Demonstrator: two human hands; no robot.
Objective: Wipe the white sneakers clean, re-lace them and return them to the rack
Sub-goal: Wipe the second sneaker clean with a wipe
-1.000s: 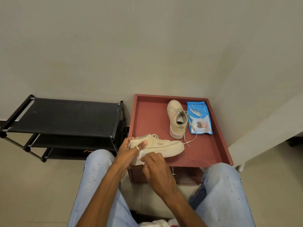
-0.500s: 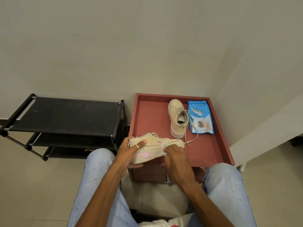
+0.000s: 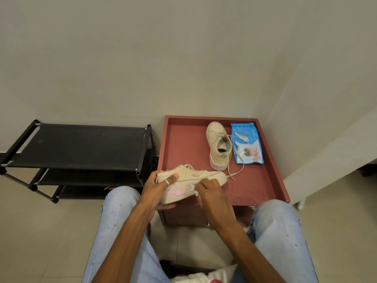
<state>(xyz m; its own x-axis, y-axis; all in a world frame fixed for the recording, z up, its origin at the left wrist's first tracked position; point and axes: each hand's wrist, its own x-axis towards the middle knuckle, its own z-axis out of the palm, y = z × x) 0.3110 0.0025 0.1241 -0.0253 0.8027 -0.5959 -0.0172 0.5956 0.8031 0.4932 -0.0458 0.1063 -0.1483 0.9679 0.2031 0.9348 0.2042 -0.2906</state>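
My left hand is wrapped round the heel end of the cream-white low-top sneaker with the pink patch on its sole wall. The thumb, with its silver ring, lies across the upper and the fingers are tucked beneath the sole. The shoe is tipped on its side, sole edge towards me, toe pointing right. I hold it over the front edge of the reddish-brown wooden cabinet with a raised rim, between my knees in pale blue jeans.

My right hand has its fingers curled and pinching a crumpled white wipe against the sole wall, just right of the pink patch. Only a small corner of that wipe peeks out; the hand covers the rest.

The matching cream-white sneaker stands upright further back on the cabinet top, toe away from me. Its loose lace trails down towards the held shoe's toe. Just to its right lies the flat blue plastic pack of wipes; its print is too small to read.

The black metal-and-fabric shoe rack stands to the left, its lower shelves in shadow. My arms hide much of the cabinet front. Something white with red is cut off at the bottom edge; I cannot tell what it is.
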